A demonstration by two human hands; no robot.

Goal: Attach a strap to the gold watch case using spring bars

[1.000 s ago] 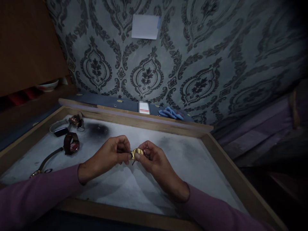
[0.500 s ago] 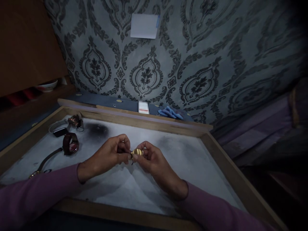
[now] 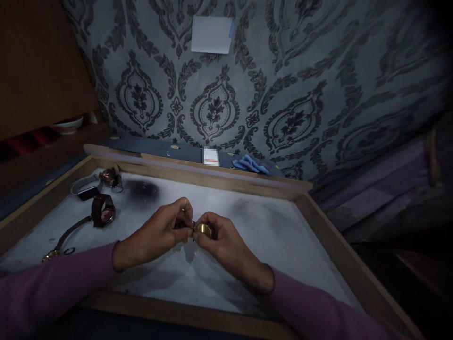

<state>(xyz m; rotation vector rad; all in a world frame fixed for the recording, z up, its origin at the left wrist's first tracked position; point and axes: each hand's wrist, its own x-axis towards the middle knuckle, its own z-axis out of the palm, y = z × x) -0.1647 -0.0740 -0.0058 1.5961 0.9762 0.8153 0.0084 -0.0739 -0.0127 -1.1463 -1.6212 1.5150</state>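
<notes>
Steadying the gold watch (image 3: 204,231), it seems, the right hand (image 3: 226,243) grips its edge; the left hand (image 3: 155,232) pinches its left end. Other watches (image 3: 103,210) lie left, probably for working room.

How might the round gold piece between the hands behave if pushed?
The round gold piece would probably slip easily, given its smooth, shiny surface. Its round outline might let it roll on edge. It seems stiff: no bend shows where the right hand grips it.

The left hand (image 3: 164,227) and right hand (image 3: 226,242) hold a round gold watch (image 3: 204,230) between them.
</notes>
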